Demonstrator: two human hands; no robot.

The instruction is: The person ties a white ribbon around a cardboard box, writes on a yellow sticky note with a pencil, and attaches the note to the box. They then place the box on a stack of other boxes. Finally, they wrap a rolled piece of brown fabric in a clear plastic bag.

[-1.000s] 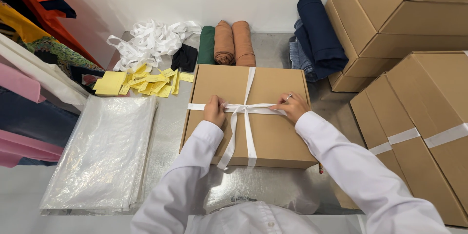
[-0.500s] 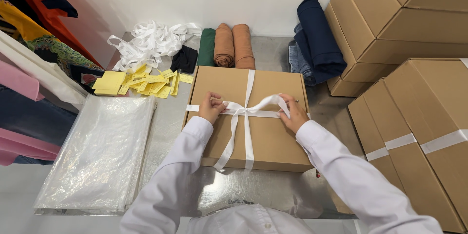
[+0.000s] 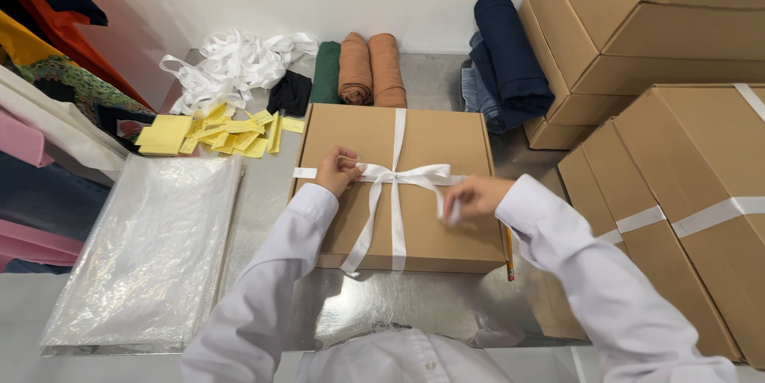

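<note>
On the steel bench (image 3: 263, 200) before you lies a flat brown cardboard box (image 3: 430, 144), crossed by a white ribbon (image 3: 397, 180) knotted at its middle. Your left hand (image 3: 337, 172) pinches the ribbon's left strand, its fingers closed on it. Your right hand (image 3: 476, 196) grips the right ribbon end over the box's right edge, fingers curled around it. Beside the box lie clear plastic bags (image 3: 151, 255), yellow paper tags (image 3: 215, 134) and rolled cloths (image 3: 370, 68).

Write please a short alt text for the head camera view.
Two hands, the left hand and the right hand, pull the loops of a white ribbon bow on a flat brown cardboard box on a metal table. Rolled fabrics lie behind it.
</note>
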